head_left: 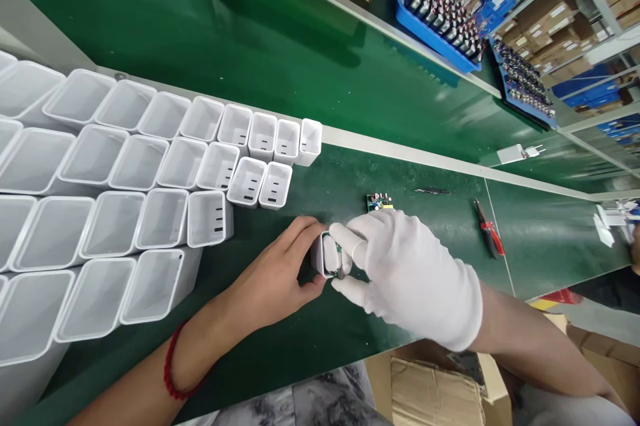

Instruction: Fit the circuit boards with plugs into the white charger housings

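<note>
Item: white casing [317,257], one, small, held with its open end toward the viewer; inside, a white block [331,256] beside a narrow green board edge [339,254]. Location: over the tabletop [260,353], directly between the two hands, just beyond the fingertips of the left and just to the left of the right.

Left hand [277,273]: bare, red beaded bracelet [171,366] at wrist; fingers and thumb part-curled, clasping the casing by its far and near sides.

Right hand [415,279]: white-gloved; thumb and forefinger parted across the casing's mouth, forefinger at the far edge, thumb at the near edge. Whether they grip the casing or its contents cannot be told.

Adjacent stock: one green circuit board [379,202], just beyond the gloved hand and partly covered by it; one pair of dark tweezers [433,191], farther right; one pair of red-and-black pliers [489,233], right of the tweezers, well apart from the casing.

Left side: empty white casings [165,116], several rows, open ends up.
</note>
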The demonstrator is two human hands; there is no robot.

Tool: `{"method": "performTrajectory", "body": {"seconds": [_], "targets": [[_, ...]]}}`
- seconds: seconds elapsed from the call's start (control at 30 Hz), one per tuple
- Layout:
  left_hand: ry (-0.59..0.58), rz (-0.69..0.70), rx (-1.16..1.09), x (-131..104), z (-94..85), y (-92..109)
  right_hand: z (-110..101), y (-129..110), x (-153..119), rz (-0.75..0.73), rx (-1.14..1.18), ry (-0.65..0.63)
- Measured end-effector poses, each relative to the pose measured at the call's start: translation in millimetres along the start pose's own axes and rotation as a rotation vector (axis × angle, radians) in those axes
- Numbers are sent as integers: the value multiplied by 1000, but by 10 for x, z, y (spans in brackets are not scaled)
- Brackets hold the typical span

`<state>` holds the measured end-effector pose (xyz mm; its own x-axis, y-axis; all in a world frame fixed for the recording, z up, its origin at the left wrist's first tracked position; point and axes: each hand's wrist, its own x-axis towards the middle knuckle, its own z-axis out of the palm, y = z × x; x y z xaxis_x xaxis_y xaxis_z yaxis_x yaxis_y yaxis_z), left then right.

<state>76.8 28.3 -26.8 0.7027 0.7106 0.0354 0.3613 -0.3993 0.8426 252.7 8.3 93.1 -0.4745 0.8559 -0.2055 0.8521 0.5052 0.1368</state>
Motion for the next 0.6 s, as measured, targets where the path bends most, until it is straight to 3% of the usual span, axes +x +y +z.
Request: {"method": "performTrajectory", "body": {"seconds": [0.23,0.47,0.6], "targets": [[-31,1,18,-10,-29,26,43,-21,-67,15,69,80],[-20,-6,23,-16,-22,-3,96,-39,90,18,66,71],[36,29,16,-15,13,16,95,1,-209,89,213,307]]}}
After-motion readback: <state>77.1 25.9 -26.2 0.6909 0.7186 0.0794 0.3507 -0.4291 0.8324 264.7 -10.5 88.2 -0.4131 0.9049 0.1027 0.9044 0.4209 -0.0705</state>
